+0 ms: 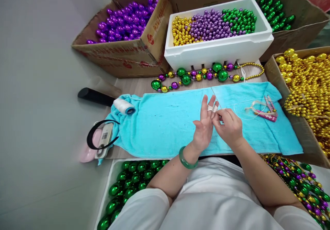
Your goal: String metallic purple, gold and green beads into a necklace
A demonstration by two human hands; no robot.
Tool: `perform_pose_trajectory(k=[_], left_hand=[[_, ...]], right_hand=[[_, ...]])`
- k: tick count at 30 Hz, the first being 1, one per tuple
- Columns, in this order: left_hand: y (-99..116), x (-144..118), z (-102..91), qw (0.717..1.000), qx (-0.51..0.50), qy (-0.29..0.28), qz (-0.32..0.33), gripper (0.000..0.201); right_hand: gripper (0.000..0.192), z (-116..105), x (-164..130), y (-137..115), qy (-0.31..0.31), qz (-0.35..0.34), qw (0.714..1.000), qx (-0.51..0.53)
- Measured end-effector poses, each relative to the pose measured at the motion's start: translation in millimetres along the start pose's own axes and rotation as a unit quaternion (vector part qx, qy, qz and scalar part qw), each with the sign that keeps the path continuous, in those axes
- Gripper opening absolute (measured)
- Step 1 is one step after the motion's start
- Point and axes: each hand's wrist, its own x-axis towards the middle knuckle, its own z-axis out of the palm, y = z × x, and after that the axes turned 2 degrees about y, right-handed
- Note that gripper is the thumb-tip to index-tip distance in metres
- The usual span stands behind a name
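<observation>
Over the towel, my left hand (203, 128) is held palm up with its fingers stretched out. White finger tape (210, 108) is wrapped around two of those fingers. My right hand (229, 125) is closed in a pinch at the tape by the left little finger; its fingertips partly hide the contact. Under both hands lies a turquoise towel (165, 120). To the right on it are pink-handled snippers (268, 115) with a loop of pale cord and thin thread. Beyond the towel rests a strung necklace (186, 79) of green, purple and gold beads.
A thread spool (123, 106) and black headband (90, 137) lie left. Behind stand a carton (144, 56) of purple beads and a white foam box (219, 49) of mixed beads. A carton (274, 65) of gold beads is right. Green balls (134, 178) fill a tray near my left arm.
</observation>
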Motion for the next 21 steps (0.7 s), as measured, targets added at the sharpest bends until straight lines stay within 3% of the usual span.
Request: perform_pose_trajectory(k=[6, 10, 14, 21], left_hand=[[8.9, 10.6, -11.0, 0.998, -0.012, 0.014, -0.067, 0.061], [8.2, 16.9, -19.8, 0.994, -0.007, 0.061, -0.096, 0.045], [5.9, 18.6, -24.3, 0.992, -0.027, 0.067, -0.100, 0.060], [4.9, 16.9, -22.2, 0.989, -0.014, 0.081, -0.121, 0.064]], right_hand=[[0.015, 2.9, -2.9, 2.6, -0.004, -0.004, 1.000, 0.028], [0.014, 2.4, -2.7, 0.3, -0.009, 0.050, 0.993, 0.104], [0.014, 1.2, -3.2, -0.4, 0.012, 0.083, 0.986, 0.147], [0.014, 6.7, -10.2, 6.0, 0.002, 0.032, 0.994, 0.100]])
